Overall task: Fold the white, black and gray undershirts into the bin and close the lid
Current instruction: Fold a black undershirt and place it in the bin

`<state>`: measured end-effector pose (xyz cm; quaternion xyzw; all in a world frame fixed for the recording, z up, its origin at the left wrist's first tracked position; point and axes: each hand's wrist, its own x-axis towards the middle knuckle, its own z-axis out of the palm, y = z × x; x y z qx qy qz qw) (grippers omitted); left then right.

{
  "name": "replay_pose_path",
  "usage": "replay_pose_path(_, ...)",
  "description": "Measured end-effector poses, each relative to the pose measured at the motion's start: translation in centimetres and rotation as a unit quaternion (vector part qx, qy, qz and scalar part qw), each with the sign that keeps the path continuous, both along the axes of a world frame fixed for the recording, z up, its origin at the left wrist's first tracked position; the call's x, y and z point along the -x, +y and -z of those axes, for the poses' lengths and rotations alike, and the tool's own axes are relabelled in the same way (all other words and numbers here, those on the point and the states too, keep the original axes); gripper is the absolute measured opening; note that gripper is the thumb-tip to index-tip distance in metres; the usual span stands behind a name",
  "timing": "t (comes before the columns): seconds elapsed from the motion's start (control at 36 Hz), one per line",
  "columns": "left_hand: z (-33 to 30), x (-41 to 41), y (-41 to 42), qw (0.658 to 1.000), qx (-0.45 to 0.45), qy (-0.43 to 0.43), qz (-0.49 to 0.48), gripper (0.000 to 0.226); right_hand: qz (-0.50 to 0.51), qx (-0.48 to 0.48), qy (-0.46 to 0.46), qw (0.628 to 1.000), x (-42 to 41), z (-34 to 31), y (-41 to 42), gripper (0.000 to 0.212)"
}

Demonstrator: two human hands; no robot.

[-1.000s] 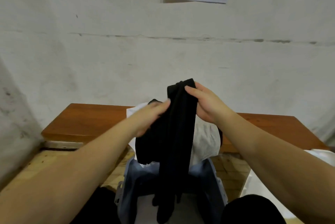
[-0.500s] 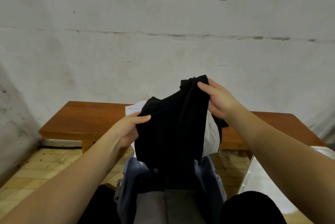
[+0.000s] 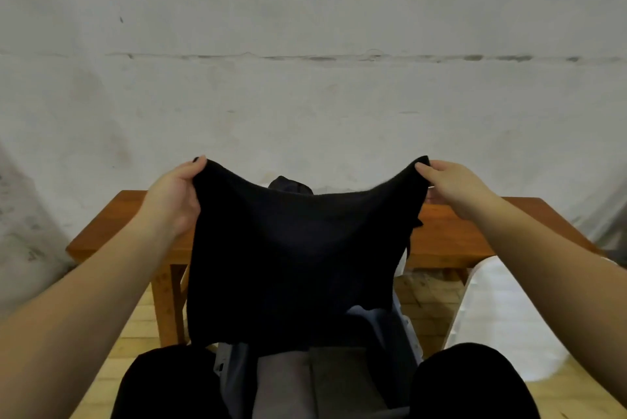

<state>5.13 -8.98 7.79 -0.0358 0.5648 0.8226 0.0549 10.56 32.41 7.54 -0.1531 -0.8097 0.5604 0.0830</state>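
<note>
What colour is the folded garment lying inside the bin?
Gray: the folded undershirt lies in the bin, seen in the head view.

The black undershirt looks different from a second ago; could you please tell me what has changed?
The left hand and right hand have moved apart sideways, spreading the bunched black undershirt into a wide sheet. Each hand now pinches an upper corner. The shirt remains held up over the open bin, with gray fabric inside, and the wooden table is unchanged.
</note>
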Motion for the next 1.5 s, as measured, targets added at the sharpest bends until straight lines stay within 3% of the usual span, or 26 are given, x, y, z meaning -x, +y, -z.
replay_pose_path(0.11,0.2,0.9,-2.1,0.999,0.016,0.005,-0.03,0.019,0.03,0.017,0.009,0.999,0.0,0.7,1.1,0.023)
replay_pose_path(0.31,-0.1,1.7,-4.2,0.984,0.151,0.051,-0.074,0.013,0.083,0.004,0.012,0.996,0.6,0.8,2.6,0.026)
replay_pose_path(0.56,-0.6,3.0,-5.4,0.916,0.379,0.04,-0.126,0.016,0.051,0.165,-0.082,0.982,1.6,1.0,3.7,0.025)
replay_pose_path(0.61,-0.7,3.3,-5.6,0.918,0.383,0.023,-0.1,0.005,0.043,0.201,-0.077,0.976,1.8,1.0,4.1,0.03)
replay_pose_path(0.69,-0.9,3.7,-6.0,0.933,0.354,-0.003,-0.061,0.024,0.022,0.215,-0.062,0.974,1.7,0.7,4.4,0.033)
replay_pose_path(0.81,-1.0,3.9,-6.4,0.954,0.298,0.002,-0.045,0.03,-0.031,0.102,-0.054,0.993,1.1,-0.1,4.3,0.034)
replay_pose_path(0.86,-1.0,3.8,-6.2,0.958,0.286,0.02,-0.029,0.027,-0.038,-0.04,-0.044,0.998,1.0,-0.2,4.5,0.036)
replay_pose_path(0.94,-0.9,3.8,-5.9,0.943,0.329,0.041,-0.015,0.029,-0.02,-0.272,-0.044,0.961,0.9,-0.3,4.6,0.025)
replay_pose_path(1.0,-0.5,3.9,-6.2,0.905,0.419,0.071,-0.029,0.026,-0.014,-0.334,-0.029,0.942,1.1,-0.1,4.7,0.021)
replay_pose_path(1.11,-0.7,3.4,-6.2,0.791,0.592,0.14,-0.068,0.014,0.012,-0.376,-0.014,0.927,1.3,0.4,5.4,0.022)
replay_pose_path(1.19,-1.1,3.2,-6.1,0.783,0.594,0.162,-0.084,0.013,0.031,-0.336,-0.012,0.941,1.1,0.4,5.9,0.024)
replay_pose_path(1.28,-1.5,3.4,-6.3,0.812,0.556,0.151,-0.091,0.022,0.043,-0.22,0.021,0.974,1.1,0.4,6.1,0.031)
replay_pose_path(1.36,-1.6,3.5,-6.1,0.915,0.378,0.119,-0.074,0.018,0.043,-0.02,0.05,0.998,1.1,0.6,6.0,0.025)
replay_pose_path(1.42,-1.5,4.0,-6.1,0.969,0.221,0.1,-0.053,0.02,0.034,0.14,0.094,0.985,1.5,0.9,5.8,0.018)
replay_pose_path(1.5,-0.9,5.1,-6.4,0.991,0.084,0.106,-0.024,0.011,0.012,0.297,0.161,0.941,1.9,0.8,4.3,0.019)
